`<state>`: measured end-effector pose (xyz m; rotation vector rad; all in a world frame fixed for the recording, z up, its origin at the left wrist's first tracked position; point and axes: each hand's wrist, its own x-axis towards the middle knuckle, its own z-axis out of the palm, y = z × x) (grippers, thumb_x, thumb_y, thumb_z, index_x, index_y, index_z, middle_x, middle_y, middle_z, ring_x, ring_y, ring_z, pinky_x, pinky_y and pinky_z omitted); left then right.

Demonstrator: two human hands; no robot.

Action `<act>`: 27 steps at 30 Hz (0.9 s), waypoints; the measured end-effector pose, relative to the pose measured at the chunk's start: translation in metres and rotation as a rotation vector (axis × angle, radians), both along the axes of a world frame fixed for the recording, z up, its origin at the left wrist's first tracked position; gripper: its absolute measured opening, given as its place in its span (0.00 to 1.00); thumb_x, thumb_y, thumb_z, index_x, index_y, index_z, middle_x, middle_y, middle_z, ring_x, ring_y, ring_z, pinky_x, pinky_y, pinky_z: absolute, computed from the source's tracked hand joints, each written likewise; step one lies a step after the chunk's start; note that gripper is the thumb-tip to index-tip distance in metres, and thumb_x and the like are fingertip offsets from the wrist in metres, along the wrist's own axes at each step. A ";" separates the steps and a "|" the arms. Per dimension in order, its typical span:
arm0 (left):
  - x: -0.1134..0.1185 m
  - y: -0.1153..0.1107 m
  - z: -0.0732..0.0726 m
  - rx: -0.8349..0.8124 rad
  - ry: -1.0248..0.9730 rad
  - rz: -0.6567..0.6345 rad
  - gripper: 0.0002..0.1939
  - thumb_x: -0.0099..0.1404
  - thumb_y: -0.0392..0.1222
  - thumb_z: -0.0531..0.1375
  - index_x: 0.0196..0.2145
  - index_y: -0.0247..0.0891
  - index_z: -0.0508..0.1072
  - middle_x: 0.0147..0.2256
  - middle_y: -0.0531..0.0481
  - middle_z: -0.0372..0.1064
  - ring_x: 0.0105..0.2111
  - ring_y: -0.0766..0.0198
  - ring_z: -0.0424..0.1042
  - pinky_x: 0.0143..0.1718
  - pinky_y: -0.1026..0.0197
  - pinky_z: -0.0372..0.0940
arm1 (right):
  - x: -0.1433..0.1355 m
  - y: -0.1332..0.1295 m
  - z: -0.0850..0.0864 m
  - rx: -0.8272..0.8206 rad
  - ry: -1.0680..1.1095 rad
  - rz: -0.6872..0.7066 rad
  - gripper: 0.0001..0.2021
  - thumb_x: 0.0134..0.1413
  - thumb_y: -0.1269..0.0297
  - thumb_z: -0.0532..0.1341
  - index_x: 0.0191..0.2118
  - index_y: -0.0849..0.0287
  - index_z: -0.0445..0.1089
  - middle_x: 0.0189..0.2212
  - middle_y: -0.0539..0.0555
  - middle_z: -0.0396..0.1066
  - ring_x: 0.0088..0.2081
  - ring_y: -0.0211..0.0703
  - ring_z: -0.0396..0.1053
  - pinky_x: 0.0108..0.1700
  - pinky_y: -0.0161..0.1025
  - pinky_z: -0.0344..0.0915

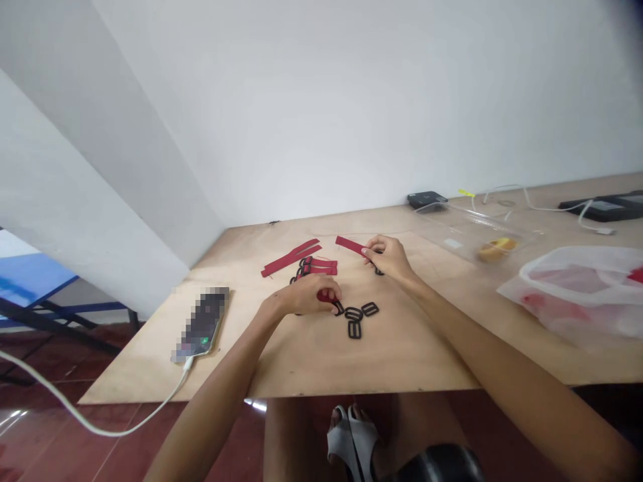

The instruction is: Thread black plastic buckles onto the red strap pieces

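Note:
Several black slide buckles (354, 329) lie on the wooden table in front of me. My left hand (311, 294) is closed just left of them, its fingers curled on a red strap (324, 295); a black buckle (338, 307) shows at its fingertips. Pinched in my right hand (388, 256) is another red strap (349, 245), its free end pointing left. Below those fingers a dark buckle (378, 270) is partly hidden. Behind my left hand sit red straps threaded through black buckles (303, 266), partly covered by the hand. Loose red straps (289, 260) lie farther left.
A phone (211, 318) on a white cable lies at the left. To the right are a white plastic bag (567, 294) with red contents and a clear plastic tray (457, 231) near a yellow roll (497, 249). Black devices (426, 199) and cables lie along the back.

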<state>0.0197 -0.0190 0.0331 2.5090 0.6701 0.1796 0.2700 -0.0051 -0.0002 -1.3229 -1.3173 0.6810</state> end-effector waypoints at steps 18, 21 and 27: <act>0.007 -0.003 -0.016 0.076 -0.141 0.133 0.14 0.58 0.42 0.65 0.42 0.38 0.74 0.39 0.46 0.73 0.37 0.58 0.71 0.39 0.59 0.64 | -0.001 -0.004 0.007 -0.003 0.080 0.086 0.13 0.42 0.60 0.71 0.30 0.60 0.69 0.21 0.53 0.74 0.20 0.38 0.70 0.20 0.31 0.65; 0.011 0.000 -0.025 -0.057 -0.275 0.212 0.12 0.59 0.39 0.63 0.42 0.38 0.73 0.34 0.49 0.72 0.33 0.62 0.70 0.34 0.61 0.64 | 0.000 -0.003 0.007 -0.011 0.136 0.092 0.16 0.39 0.58 0.73 0.29 0.60 0.69 0.20 0.53 0.74 0.21 0.39 0.71 0.21 0.31 0.66; 0.013 0.014 -0.034 -0.345 -0.696 0.443 0.13 0.60 0.41 0.65 0.43 0.36 0.75 0.33 0.48 0.73 0.31 0.63 0.73 0.34 0.62 0.65 | -0.001 -0.003 0.009 -0.013 0.159 0.103 0.18 0.36 0.55 0.74 0.28 0.61 0.71 0.20 0.53 0.73 0.20 0.38 0.69 0.20 0.32 0.65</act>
